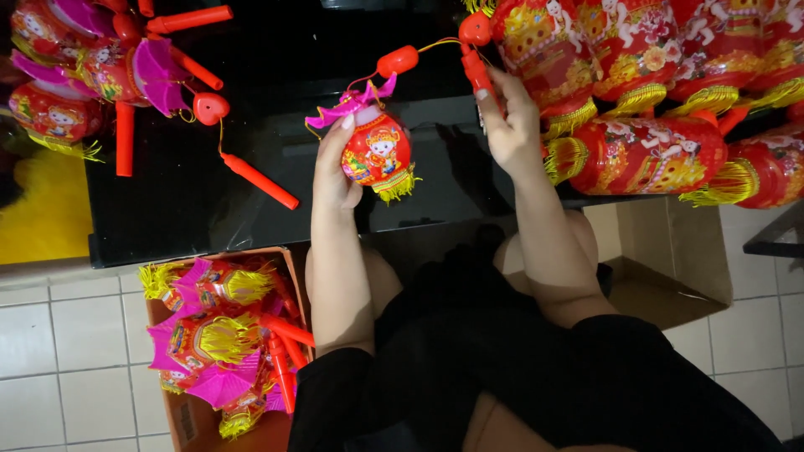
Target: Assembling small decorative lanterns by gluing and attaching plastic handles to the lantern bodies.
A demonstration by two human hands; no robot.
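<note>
Red paper lantern [377,155], seemingly light and crushable, sits cupped in the left hand [333,172] while the right hand [512,125] pinches its stiff plastic handle [477,71].

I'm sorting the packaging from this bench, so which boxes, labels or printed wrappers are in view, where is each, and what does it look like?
Cardboard box: on the tiled floor at lower left, open, brown, with a small pale label on its side, full of red and pink lanterns.
Printed lantern: in the left hand, round, red with a cartoon figure, pink top, yellow fringe.
Lantern row: on the right of the black table, red cylinders with printed figures and flowers.
</note>
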